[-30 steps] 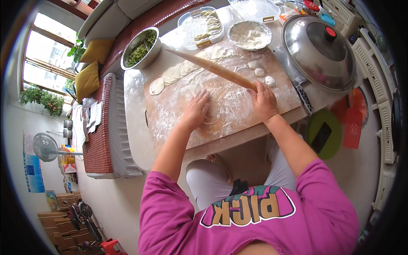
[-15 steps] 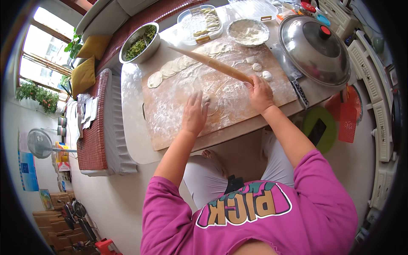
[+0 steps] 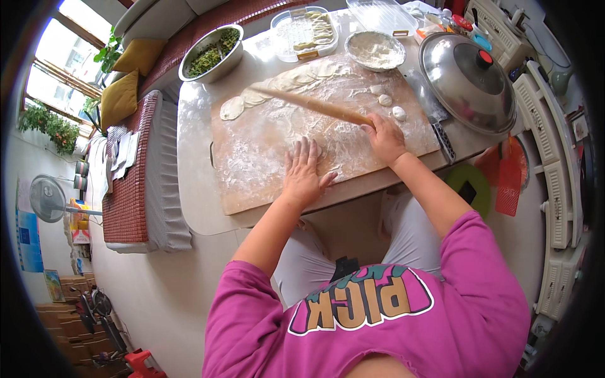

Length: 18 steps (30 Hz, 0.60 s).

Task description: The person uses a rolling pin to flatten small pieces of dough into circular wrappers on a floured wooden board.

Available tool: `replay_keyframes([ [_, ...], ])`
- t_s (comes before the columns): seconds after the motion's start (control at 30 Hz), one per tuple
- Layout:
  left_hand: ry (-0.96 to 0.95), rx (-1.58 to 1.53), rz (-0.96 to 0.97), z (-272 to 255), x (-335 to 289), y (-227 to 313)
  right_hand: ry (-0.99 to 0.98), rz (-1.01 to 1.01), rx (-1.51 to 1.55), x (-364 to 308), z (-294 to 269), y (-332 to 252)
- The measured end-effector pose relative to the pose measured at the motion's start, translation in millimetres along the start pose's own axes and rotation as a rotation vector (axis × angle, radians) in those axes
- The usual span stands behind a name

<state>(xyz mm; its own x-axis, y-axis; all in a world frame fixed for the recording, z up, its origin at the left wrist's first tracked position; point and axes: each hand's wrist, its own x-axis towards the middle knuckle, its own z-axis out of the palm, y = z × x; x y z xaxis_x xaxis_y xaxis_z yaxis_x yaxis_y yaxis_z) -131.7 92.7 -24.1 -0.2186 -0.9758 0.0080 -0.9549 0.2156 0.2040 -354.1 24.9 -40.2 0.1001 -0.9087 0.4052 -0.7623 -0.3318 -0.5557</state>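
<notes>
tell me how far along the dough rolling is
Done: a row of flat wrappers lies along the board's far edge. In hand: the right hand grips the rolling pin; the left hand lies flat on the floured board. Left: three small dough lumps are unrolled.

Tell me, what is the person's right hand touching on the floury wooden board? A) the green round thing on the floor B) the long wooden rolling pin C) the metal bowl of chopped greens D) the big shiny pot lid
B: the right hand rests on the near end of the long wooden rolling pin, which lies across the floury wooden board.
</notes>
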Motion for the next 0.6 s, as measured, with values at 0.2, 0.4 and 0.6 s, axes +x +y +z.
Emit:
replay_keyframes([
  [0.2,0.342,0.067,-0.275,-12.6,-10.3,-74.3,-0.423,-0.326,-0.090,-2.4,-25.4,-24.9],
  [0.4,0.154,0.028,-0.401,-28.9,16.2,-91.0,-0.542,-0.219,-0.262,33.9,9.3,-17.7],
  [0.6,0.160,-0.016,-0.424,-22.4,27.4,-109.5,-0.562,-0.195,-0.276,50.8,2.1,-35.0],
])
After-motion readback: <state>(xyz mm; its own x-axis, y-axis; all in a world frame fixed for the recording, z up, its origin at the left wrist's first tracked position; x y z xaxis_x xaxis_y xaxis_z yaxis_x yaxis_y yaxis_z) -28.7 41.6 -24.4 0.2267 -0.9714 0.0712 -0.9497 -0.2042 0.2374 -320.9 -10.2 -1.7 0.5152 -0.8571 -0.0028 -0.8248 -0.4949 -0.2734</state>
